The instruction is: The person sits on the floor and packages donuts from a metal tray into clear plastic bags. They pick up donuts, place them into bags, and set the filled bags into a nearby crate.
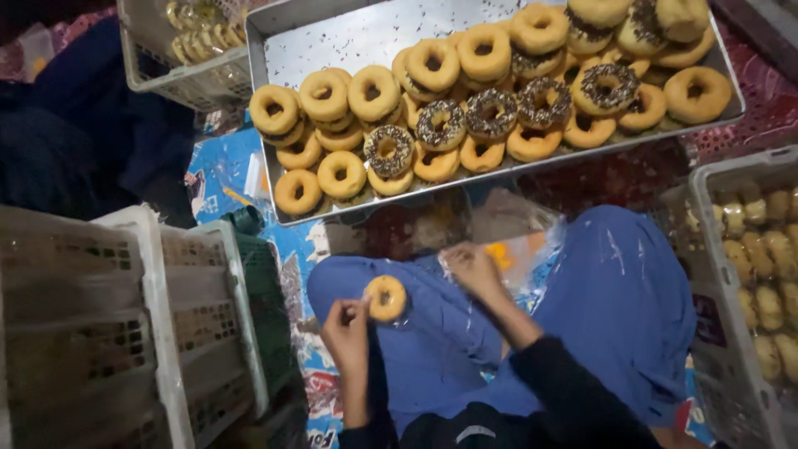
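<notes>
Item: one plain doughnut (386, 298), lying over the lap on blue cloth (615, 308), partly inside a clear plastic bag (499, 258).

Left hand (347, 328): sitting just below and left of the doughnut, fingers curling in and pinching at its lower left edge or the bag there; which of the two cannot be told.

Right hand (472, 268): resting up and to the right of the doughnut, apart from it, fingers closing on the crinkled plastic of the bag.

Metal tray (332, 41): lying beyond the knees, holding rows of plain doughnuts and several sprinkle-topped doughnuts (490, 112), stacked and overlapping toward the right.

White crates (191, 291): standing at the left, stacked close together.

Crate of wrapped doughnuts (752, 274): standing at the right edge.

Another crate (179, 75): sitting at the top left beside the tray, contents dim.
</notes>
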